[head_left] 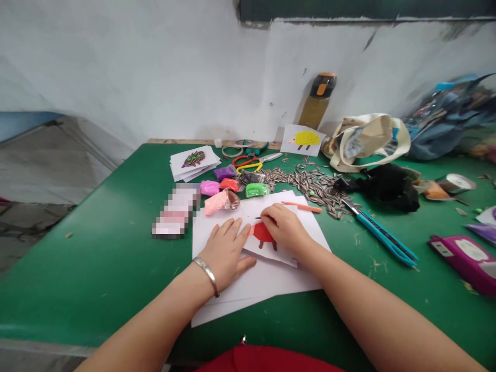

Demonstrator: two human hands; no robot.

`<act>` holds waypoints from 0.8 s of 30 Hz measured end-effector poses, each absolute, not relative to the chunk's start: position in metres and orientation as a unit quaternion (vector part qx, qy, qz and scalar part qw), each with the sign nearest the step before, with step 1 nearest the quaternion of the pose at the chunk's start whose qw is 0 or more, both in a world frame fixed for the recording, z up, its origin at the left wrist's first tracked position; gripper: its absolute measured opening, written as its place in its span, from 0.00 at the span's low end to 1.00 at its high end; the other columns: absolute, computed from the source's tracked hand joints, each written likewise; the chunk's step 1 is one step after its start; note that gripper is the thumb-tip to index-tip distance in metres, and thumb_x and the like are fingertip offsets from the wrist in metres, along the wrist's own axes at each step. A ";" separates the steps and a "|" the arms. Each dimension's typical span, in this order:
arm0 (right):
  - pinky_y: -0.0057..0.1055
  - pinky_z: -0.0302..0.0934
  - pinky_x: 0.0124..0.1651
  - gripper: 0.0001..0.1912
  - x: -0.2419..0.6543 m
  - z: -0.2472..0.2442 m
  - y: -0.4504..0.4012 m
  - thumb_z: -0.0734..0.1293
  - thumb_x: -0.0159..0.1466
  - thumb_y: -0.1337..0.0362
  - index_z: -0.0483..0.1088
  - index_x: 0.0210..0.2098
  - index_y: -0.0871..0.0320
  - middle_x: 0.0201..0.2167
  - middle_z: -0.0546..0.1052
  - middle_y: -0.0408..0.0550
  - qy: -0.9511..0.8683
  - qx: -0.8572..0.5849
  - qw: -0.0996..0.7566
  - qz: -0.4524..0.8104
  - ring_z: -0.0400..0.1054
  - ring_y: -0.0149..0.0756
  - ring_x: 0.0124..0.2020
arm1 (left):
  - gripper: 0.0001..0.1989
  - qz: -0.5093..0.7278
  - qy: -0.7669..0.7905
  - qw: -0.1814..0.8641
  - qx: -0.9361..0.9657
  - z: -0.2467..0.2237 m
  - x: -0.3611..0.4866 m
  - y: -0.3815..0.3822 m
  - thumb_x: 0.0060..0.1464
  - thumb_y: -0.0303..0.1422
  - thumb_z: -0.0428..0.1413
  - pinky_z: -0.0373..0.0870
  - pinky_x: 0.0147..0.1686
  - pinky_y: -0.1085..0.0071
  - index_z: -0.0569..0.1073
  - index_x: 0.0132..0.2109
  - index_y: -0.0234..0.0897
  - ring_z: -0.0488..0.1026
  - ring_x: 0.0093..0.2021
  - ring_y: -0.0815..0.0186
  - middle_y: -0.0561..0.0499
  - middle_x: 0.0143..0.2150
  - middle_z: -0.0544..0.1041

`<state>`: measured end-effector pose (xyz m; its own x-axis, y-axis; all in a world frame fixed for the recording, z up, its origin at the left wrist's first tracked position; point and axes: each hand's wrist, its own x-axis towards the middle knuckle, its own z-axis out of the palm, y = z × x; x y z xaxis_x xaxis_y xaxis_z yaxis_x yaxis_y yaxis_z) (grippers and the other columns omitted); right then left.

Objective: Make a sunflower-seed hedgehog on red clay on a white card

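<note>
My left hand point(228, 253) lies flat with fingers spread on white paper point(232, 297), its fingertips at the edge of a small white card point(284, 257). On that card is a red, rounded animal shape point(262, 233) with a pale pink snout and brown legs. My right hand point(284, 230) is over the right part of the red shape and hides some of it. Its thumb and fingers are pinched on a small, dark, pointed sunflower seed point(258, 217). Just beyond the right hand lies an orange pencil-like stick point(304, 207) on the paper.
Sunflower seeds point(313, 183) are heaped beyond the paper. Bagged modelling clay point(257, 190), scissors point(250, 164) and finished cards point(194, 161) lie at the back. To the right are a blue utility knife point(383, 235), a black cloth item point(389, 187) and a magenta case point(463, 263).
</note>
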<state>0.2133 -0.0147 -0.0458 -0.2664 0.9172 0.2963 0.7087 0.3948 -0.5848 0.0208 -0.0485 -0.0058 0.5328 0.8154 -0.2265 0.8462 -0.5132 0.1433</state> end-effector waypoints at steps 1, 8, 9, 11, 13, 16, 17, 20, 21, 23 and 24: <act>0.30 0.55 0.38 0.07 0.213 -0.046 -0.014 0.60 0.64 0.71 0.68 0.31 0.58 0.30 0.71 0.46 -0.777 -0.523 0.306 0.171 0.63 0.34 0.34 | 0.33 -0.070 0.480 0.118 0.866 -0.006 0.020 -0.050 0.57 0.43 0.53 0.49 0.61 0.43 0.56 0.66 0.37 0.49 0.67 0.45 0.37 0.68 0.54; 0.31 0.55 0.39 0.08 0.212 -0.043 -0.013 0.60 0.64 0.71 0.68 0.31 0.58 0.31 0.71 0.47 -0.774 -0.530 0.296 0.181 0.64 0.35 0.35 | 0.34 -0.105 0.502 0.107 0.852 -0.002 0.027 -0.054 0.57 0.45 0.53 0.50 0.60 0.41 0.56 0.66 0.39 0.48 0.67 0.44 0.38 0.68 0.52; 0.31 0.55 0.39 0.08 0.212 -0.042 -0.013 0.60 0.64 0.71 0.68 0.31 0.58 0.31 0.71 0.47 -0.774 -0.529 0.297 0.180 0.64 0.35 0.35 | 0.34 -0.106 0.504 0.105 0.851 -0.002 0.029 -0.054 0.56 0.45 0.53 0.50 0.60 0.40 0.56 0.66 0.39 0.48 0.67 0.44 0.38 0.68 0.52; 0.31 0.55 0.40 0.08 0.212 -0.043 -0.013 0.60 0.64 0.71 0.68 0.31 0.58 0.31 0.72 0.47 -0.774 -0.527 0.301 0.179 0.64 0.35 0.35 | 0.34 -0.102 0.508 0.101 0.849 -0.002 0.030 -0.054 0.57 0.45 0.53 0.50 0.59 0.40 0.56 0.66 0.38 0.48 0.67 0.45 0.38 0.68 0.52; 0.31 0.55 0.40 0.08 0.212 -0.043 -0.013 0.60 0.64 0.72 0.68 0.31 0.58 0.31 0.72 0.47 -0.774 -0.528 0.302 0.178 0.64 0.35 0.35 | 0.33 -0.094 0.513 0.096 0.848 -0.003 0.030 -0.055 0.57 0.45 0.53 0.50 0.60 0.40 0.56 0.66 0.38 0.48 0.67 0.45 0.38 0.68 0.52; 0.31 0.55 0.39 0.08 0.212 -0.043 -0.013 0.60 0.63 0.72 0.68 0.30 0.58 0.30 0.71 0.47 -0.774 -0.528 0.301 0.179 0.63 0.35 0.34 | 0.34 -0.077 0.519 0.093 0.846 -0.005 0.029 -0.058 0.57 0.44 0.52 0.48 0.61 0.41 0.54 0.67 0.38 0.48 0.67 0.47 0.39 0.68 0.53; 0.31 0.55 0.39 0.08 0.213 -0.044 -0.013 0.60 0.63 0.72 0.68 0.30 0.58 0.30 0.71 0.46 -0.774 -0.527 0.302 0.179 0.63 0.35 0.34 | 0.35 -0.072 0.521 0.096 0.845 -0.006 0.029 -0.059 0.58 0.44 0.52 0.49 0.61 0.41 0.52 0.67 0.38 0.49 0.67 0.48 0.40 0.68 0.53; 0.30 0.55 0.39 0.08 0.213 -0.044 -0.012 0.60 0.64 0.71 0.68 0.30 0.58 0.30 0.72 0.46 -0.773 -0.525 0.305 0.181 0.63 0.35 0.34 | 0.33 -0.075 0.521 0.094 0.845 -0.006 0.030 -0.058 0.57 0.45 0.53 0.49 0.60 0.40 0.56 0.66 0.40 0.49 0.67 0.45 0.39 0.68 0.54; 0.30 0.55 0.39 0.08 0.213 -0.045 -0.012 0.60 0.64 0.71 0.68 0.30 0.58 0.30 0.72 0.46 -0.773 -0.525 0.306 0.183 0.63 0.35 0.34 | 0.33 -0.079 0.524 0.092 0.843 -0.005 0.031 -0.058 0.56 0.45 0.53 0.49 0.59 0.39 0.57 0.65 0.40 0.49 0.67 0.44 0.39 0.68 0.54; 0.30 0.55 0.39 0.08 0.213 -0.045 -0.011 0.60 0.64 0.71 0.68 0.30 0.58 0.30 0.72 0.46 -0.772 -0.525 0.307 0.186 0.64 0.34 0.34 | 0.33 -0.086 0.526 0.093 0.841 -0.004 0.034 -0.057 0.56 0.46 0.53 0.50 0.58 0.38 0.58 0.65 0.40 0.49 0.66 0.44 0.38 0.68 0.54; 0.30 0.55 0.39 0.08 0.213 -0.045 -0.012 0.60 0.64 0.71 0.68 0.30 0.58 0.30 0.72 0.46 -0.771 -0.526 0.306 0.187 0.64 0.34 0.34 | 0.33 -0.088 0.527 0.092 0.840 -0.003 0.036 -0.057 0.56 0.46 0.53 0.51 0.58 0.38 0.58 0.65 0.40 0.50 0.66 0.43 0.38 0.67 0.55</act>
<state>0.2132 -0.0115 -0.0447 -0.2598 0.9255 0.2755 0.6961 0.3772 -0.6109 0.0357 -0.0566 -0.0031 0.4287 0.8696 -0.2451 0.9020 -0.4275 0.0608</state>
